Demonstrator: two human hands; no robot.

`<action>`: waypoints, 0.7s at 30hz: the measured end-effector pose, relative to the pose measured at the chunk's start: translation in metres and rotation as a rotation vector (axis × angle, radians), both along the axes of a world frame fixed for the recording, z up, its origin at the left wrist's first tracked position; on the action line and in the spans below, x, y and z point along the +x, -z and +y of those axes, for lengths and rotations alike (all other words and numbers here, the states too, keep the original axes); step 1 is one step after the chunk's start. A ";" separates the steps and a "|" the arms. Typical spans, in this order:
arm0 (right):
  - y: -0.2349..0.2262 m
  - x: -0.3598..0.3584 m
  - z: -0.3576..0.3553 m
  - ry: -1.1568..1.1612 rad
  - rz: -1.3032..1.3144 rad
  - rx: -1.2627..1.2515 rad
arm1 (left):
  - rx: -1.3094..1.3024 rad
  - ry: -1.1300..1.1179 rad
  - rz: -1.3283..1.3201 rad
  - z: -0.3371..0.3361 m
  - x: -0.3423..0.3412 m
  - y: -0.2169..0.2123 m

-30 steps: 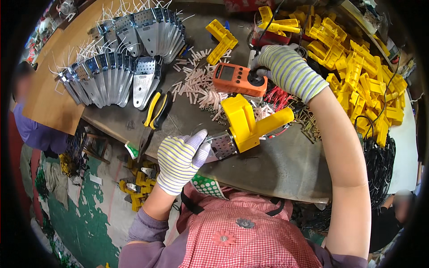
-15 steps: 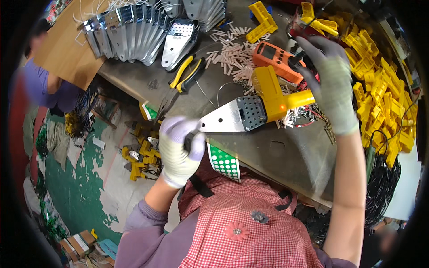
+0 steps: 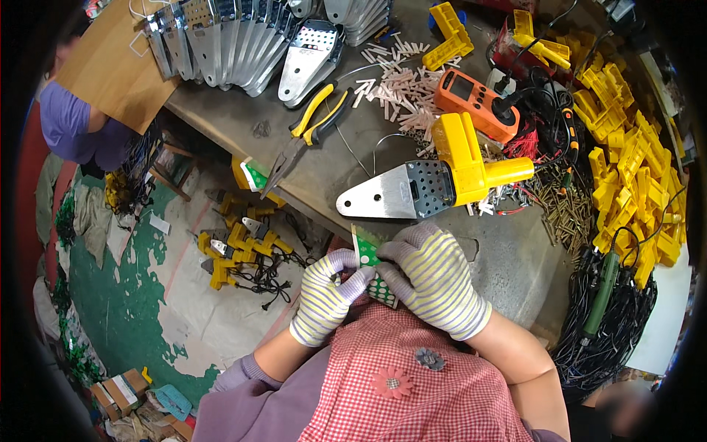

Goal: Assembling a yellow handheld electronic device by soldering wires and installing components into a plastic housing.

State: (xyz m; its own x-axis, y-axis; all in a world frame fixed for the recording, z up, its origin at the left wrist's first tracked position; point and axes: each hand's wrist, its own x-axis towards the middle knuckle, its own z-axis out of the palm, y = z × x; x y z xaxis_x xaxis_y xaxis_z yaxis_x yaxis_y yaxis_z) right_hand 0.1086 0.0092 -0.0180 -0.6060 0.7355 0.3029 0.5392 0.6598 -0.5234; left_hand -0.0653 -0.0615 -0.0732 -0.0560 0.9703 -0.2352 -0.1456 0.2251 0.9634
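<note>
Gloved in striped knit, my left hand (image 3: 324, 296) pinches the left edge of a sticker sheet (image 3: 367, 254), green with white dots, at the bench's front edge. My right hand (image 3: 436, 278) closes its fingertips on the same sheet from the right; whether a single sticker is between them is hidden. Just beyond both hands lies a yellow pipe welding tool (image 3: 464, 166) with a pointed metal plate (image 3: 383, 195) facing left. Neither hand touches it. Behind it sits an orange meter (image 3: 471, 103) with a black plug in its front.
Yellow-handled pliers (image 3: 313, 121) lie left of the tool. Metal plates (image 3: 243, 44) stand stacked at the back, beside pale small tubes (image 3: 405, 88). Yellow housings (image 3: 637, 191) pile up at right, above black cables (image 3: 589, 353) and a green-handled tool (image 3: 602, 295). Finished-looking yellow tools (image 3: 247, 247) lie on the floor.
My right hand has left the plug at the orange meter and come down to the sticker sheet. My left hand has moved from the metal plate's tip to the sheet's edge.
</note>
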 end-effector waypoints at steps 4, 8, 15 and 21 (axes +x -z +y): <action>-0.005 -0.009 -0.002 -0.024 -0.188 0.125 | 0.083 -0.036 0.101 0.001 0.002 -0.001; -0.007 -0.013 0.000 -0.031 -0.321 0.267 | 0.209 -0.068 0.301 0.005 0.002 0.002; -0.003 0.002 0.014 0.069 -0.032 0.030 | 0.398 -0.007 0.441 0.017 -0.008 0.000; -0.037 0.054 0.066 0.459 0.177 0.205 | 0.846 -0.101 0.844 0.069 -0.021 -0.043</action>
State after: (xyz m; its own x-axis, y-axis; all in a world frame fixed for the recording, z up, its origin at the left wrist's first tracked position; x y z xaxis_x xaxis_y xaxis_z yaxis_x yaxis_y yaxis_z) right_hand 0.1629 0.0749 0.0192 -0.1619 0.8280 0.5369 0.7115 0.4749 -0.5179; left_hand -0.0863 0.0076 -0.0304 0.0296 0.7818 0.6229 0.6228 -0.5019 0.6003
